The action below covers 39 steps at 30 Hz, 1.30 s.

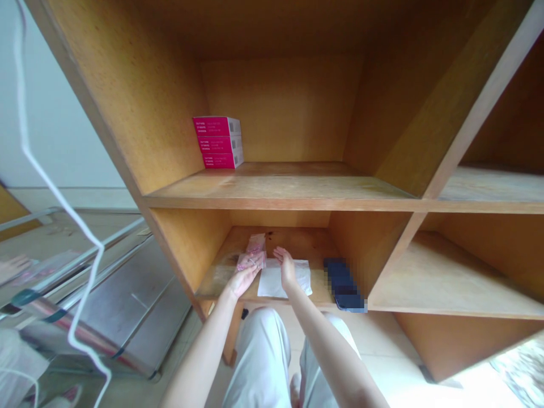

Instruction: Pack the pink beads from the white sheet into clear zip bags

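My left hand (pixel 245 279) is at the front of the lower shelf, its fingers closed on the near edge of a small clear packet with pink print (pixel 251 260). Behind it, more of the same pink packaging (pixel 256 242) lies on the wood; whether it is a separate packet I cannot tell. My right hand (pixel 286 266) is held over a white sheet (pixel 302 275), fingers stretched out and nothing in them. The sheet lies flat between the pink packet and the right side of the compartment, partly covered by my right wrist.
Three pink boxes (pixel 216 143) are stacked on the upper shelf (pixel 289 184). A dark blue, partly blurred object (pixel 342 283) lies at the lower shelf's right front. At left are a white cable (pixel 63 195), a metal-framed table (pixel 127 300) and another person's hand (pixel 17 265).
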### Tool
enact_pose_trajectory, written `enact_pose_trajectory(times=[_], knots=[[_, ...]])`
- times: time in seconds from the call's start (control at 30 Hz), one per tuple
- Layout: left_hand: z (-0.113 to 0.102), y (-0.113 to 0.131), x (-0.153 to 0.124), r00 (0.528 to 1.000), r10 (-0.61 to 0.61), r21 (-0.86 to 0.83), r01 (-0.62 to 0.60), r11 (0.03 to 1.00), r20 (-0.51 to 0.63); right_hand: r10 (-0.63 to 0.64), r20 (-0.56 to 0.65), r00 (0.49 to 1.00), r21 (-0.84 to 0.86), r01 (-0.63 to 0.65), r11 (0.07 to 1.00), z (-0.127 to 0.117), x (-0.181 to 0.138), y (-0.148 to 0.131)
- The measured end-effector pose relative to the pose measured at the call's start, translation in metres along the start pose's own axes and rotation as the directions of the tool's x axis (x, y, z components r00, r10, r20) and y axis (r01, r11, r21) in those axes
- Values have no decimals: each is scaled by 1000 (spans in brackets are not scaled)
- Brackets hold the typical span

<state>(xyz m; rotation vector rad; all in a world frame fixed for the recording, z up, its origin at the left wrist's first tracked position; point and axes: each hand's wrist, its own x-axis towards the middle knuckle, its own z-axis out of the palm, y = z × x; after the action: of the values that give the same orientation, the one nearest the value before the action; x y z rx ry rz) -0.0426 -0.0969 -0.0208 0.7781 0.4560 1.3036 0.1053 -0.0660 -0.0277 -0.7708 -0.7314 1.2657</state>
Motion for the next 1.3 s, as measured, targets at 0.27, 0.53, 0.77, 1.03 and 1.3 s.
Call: enact_pose_trajectory(times=[0.27, 0.53, 0.77, 1.03, 1.3], knots=[[3, 0, 0, 997, -33, 23, 35, 999, -65, -48, -73, 996, 98, 55, 994, 11, 0, 31], [-1, -1, 2, 991, -70, 44, 75, 996, -115, -62, -46, 997, 28, 63, 998, 3, 4, 48], [2, -5, 6, 987, -113, 186, 132, 974, -112, -13, -56, 998, 48, 16, 999, 4, 6, 49], [-5, -21, 15, 993, -78, 366, 103, 925, -84, 89, -44, 995, 45, -87, 995, 7, 8, 51], [-7, -23, 16, 996, -35, 395, 63, 916, -78, 79, -63, 995, 44, -76, 996, 7, 6, 46]])
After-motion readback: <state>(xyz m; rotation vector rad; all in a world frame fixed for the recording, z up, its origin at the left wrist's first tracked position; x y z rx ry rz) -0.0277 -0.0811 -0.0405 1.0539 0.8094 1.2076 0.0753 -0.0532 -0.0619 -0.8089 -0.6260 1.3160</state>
